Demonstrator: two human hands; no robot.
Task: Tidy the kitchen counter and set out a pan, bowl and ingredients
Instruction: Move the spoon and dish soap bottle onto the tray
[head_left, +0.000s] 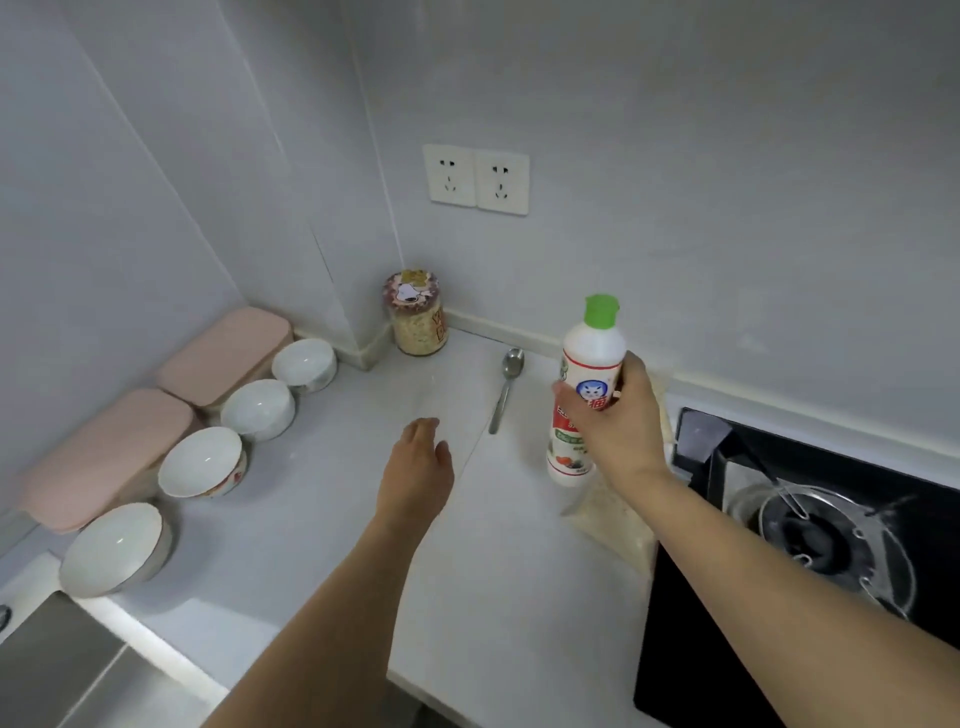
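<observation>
The right hand (618, 421) is curled around the middle of a white bottle (589, 395) with a green cap (601, 310), holding it upright, seemingly just above the worktop (498, 597); whether its base touches cannot be told. The right forearm reaches in from the lower right, passing over the edge of a black gas hob (810, 525). The left hand (418, 467) stretches forward, palm down, fingers straight and relaxed, holding nothing, hovering over the middle of the worktop with its forearm coming up from the bottom edge. Between the hands, farther back, lies a metal spoon (506, 387). A clear bag of pale grains (608, 514) lies beneath the right wrist. A jar (415, 319) stands in the corner. Four white bowls (205, 462) line the left side, beside two pink lidded boxes (228, 353).
</observation>
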